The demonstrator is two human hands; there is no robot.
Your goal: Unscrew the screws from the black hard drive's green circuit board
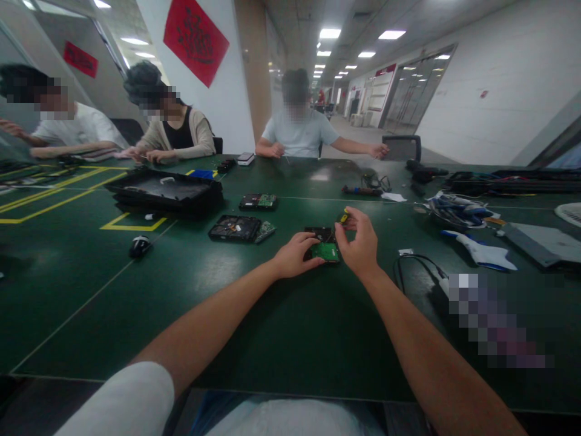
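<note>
A hard drive (pixel 325 252) lies on the green tabletop in front of me, its green circuit board facing up. My left hand (pixel 297 254) steadies it from the left, fingers on the far part and thumb along the near edge. Just right of the drive, my right hand (pixel 361 242) is raised with thumb and fingers pinching a small yellow-and-black screwdriver (pixel 344 215). The tool's lower end is too small and blurred to make out. Further left sits an opened hard drive (pixel 234 228) with a loose circuit board (pixel 265 231) against it. Behind them is another hard drive (pixel 258 201).
A large black casing (pixel 166 189) and a mouse (pixel 140 246) are at left. On the right lie a glove (pixel 481 249), a cable bundle (pixel 458 209), a grey metal box (pixel 542 242) and a black cable (pixel 420 257). Several people sit across the table.
</note>
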